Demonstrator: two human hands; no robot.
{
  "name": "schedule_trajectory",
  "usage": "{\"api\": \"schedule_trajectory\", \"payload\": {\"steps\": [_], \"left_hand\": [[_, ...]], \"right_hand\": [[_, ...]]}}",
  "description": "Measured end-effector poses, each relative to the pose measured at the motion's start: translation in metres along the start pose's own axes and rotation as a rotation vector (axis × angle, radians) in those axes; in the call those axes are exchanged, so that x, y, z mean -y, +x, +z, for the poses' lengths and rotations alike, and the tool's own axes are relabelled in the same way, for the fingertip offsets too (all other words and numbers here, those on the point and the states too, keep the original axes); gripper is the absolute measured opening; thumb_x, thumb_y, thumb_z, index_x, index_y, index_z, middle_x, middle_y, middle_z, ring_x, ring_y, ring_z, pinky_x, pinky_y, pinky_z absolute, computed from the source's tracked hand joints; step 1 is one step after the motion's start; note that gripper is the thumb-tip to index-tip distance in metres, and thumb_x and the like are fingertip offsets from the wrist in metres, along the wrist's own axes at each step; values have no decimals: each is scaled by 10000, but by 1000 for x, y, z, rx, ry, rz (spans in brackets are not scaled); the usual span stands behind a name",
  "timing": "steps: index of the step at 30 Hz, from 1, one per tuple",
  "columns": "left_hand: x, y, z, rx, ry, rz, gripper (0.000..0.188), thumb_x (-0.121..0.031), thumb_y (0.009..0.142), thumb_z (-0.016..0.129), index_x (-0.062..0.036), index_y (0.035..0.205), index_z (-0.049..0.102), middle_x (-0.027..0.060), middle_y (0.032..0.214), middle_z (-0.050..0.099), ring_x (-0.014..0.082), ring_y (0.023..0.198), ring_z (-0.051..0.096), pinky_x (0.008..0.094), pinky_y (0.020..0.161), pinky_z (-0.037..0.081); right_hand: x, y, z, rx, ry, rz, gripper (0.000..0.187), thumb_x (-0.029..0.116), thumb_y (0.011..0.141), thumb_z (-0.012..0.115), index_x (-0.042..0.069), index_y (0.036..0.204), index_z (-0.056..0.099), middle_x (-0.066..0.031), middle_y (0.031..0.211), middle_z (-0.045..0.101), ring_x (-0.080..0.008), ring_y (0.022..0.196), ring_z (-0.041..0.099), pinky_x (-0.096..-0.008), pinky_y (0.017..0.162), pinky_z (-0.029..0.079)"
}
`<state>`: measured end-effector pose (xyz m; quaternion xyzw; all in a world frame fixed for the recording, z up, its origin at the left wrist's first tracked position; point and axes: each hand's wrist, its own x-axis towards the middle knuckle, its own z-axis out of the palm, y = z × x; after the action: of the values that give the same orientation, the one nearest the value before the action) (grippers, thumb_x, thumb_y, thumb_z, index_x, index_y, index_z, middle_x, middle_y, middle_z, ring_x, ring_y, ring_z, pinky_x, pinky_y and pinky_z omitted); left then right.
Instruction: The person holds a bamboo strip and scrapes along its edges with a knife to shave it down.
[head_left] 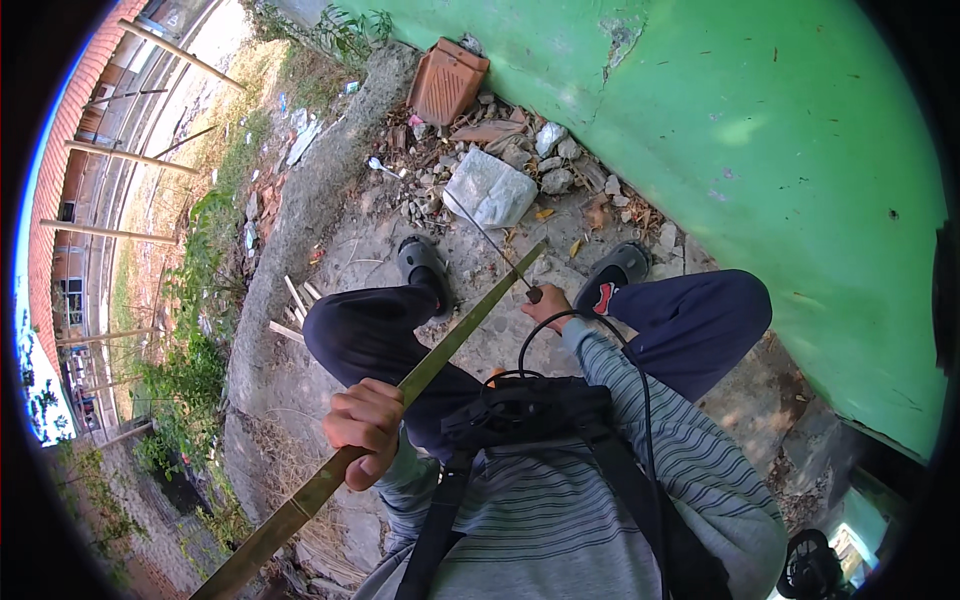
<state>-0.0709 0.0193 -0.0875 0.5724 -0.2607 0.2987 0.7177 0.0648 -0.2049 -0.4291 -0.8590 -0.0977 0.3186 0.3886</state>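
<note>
A long green bamboo strip [466, 330] runs slantwise from the lower left to a point between my feet. My left hand [365, 430] is closed around it, left of my body. In my right hand [550, 305] is the dark handle of a knife [484, 232], held in front of my lap. Its long, thin blade points away and to the left, seen nearly edge-on. The blade crosses the strip near the far tip; whether it presses into the bamboo I cannot tell.
A white block [490, 188] lies beyond my feet among rubble, with an orange clay tile [447, 82] farther back. A green wall [760, 150] rises on the right. Pale sticks [290, 318] lie beside my left knee, near a low concrete ledge [300, 200]. A black cable [648, 430] loops over my right forearm.
</note>
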Motion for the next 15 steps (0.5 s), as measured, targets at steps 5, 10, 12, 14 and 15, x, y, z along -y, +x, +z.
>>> {"api": "schedule_trajectory", "payload": {"steps": [5, 10, 12, 14, 15], "left_hand": [[-6, 3, 8, -121, 66, -25, 294, -265, 799, 584, -63, 648, 434, 24, 478, 380, 132, 339, 329, 288, 355, 278], [-18, 12, 8, -452, 291, -313, 454, -276, 804, 661, -51, 1080, 379, 104, 822, 417, 220, 632, 497, 325, 523, 458], [-17, 13, 11, -538, 317, -300, 488, -263, 789, 642, -82, 1137, 351, 87, 789, 396, 183, 596, 431, 323, 506, 424], [-19, 14, 14, -549, 213, -295, 428, -233, 791, 608, -85, 1118, 374, 64, 771, 373, 164, 587, 393, 305, 503, 399], [-21, 14, 16, -563, 113, -287, 372, -202, 793, 574, -87, 1099, 397, 40, 754, 351, 145, 578, 355, 288, 500, 374]], "right_hand": [[13, -8, -5, -1, -42, -33, 338, 314, 702, 765, -2, 794, 686, -215, 768, 683, -381, 769, 684, -451, 732, 529], [20, -18, 1, -55, 48, -60, 323, 300, 720, 741, -3, 705, 633, -181, 668, 644, -353, 672, 654, -441, 670, 508], [29, -21, 4, -76, 97, -159, 315, 298, 721, 737, 1, 700, 634, -181, 659, 640, -344, 654, 647, -438, 667, 504], [25, -19, 7, -89, 72, -136, 311, 294, 721, 734, 0, 702, 635, -181, 662, 643, -343, 660, 651, -440, 669, 505], [24, -17, 9, -99, 46, -116, 306, 290, 722, 731, -1, 704, 637, -181, 666, 646, -343, 665, 655, -441, 671, 506]]}}
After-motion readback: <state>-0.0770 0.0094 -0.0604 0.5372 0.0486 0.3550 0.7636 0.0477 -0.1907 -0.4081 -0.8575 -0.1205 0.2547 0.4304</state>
